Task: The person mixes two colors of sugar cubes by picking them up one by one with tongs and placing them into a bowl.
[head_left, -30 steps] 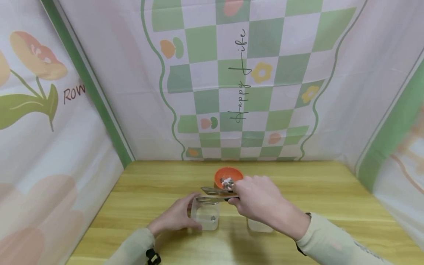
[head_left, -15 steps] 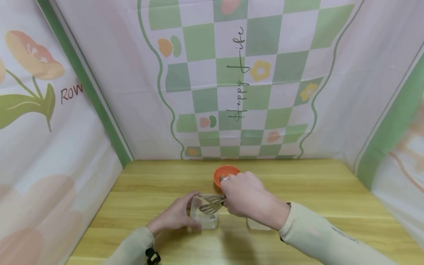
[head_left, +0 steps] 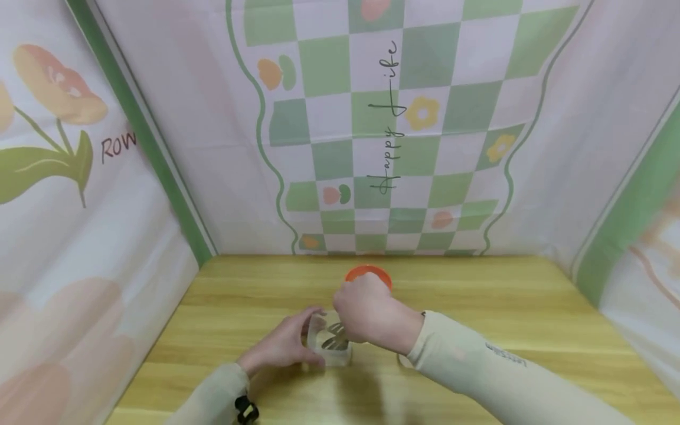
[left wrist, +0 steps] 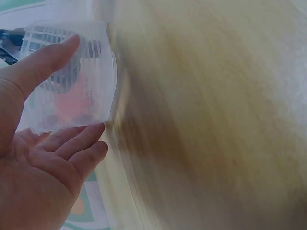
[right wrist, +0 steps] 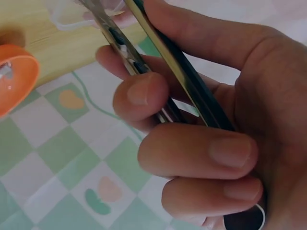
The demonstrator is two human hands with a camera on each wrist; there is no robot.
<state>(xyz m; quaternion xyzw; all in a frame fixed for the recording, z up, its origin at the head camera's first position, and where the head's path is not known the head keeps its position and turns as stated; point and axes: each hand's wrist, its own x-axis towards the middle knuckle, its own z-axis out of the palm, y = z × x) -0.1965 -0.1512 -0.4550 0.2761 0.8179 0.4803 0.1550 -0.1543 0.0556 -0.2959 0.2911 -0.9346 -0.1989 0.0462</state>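
My left hand (head_left: 284, 345) holds a clear plastic container (head_left: 340, 359) on the wooden table, thumb on one side and fingers on the other. Gripped in my right hand (head_left: 370, 310) is a pair of metal tongs (right wrist: 180, 64), its curled fingers around the handles. The slotted ends of the tongs point down into the container; whether anything is between them I cannot tell. Through the container wall (left wrist: 103, 72) in the left wrist view, the slotted ends look blurred. An orange bowl (right wrist: 21, 81) with whitish bits inside stands behind the right hand, largely covered in the head view.
To the right, a second pale container (head_left: 406, 361) shows only an edge under the right forearm. The table (head_left: 255, 283) ends at a hanging printed cloth (head_left: 329, 124) at the back, with more cloth at both sides.
My right hand has moved left with the tongs, turning their slotted ends down from above the container into it. The left hand stays on the container.
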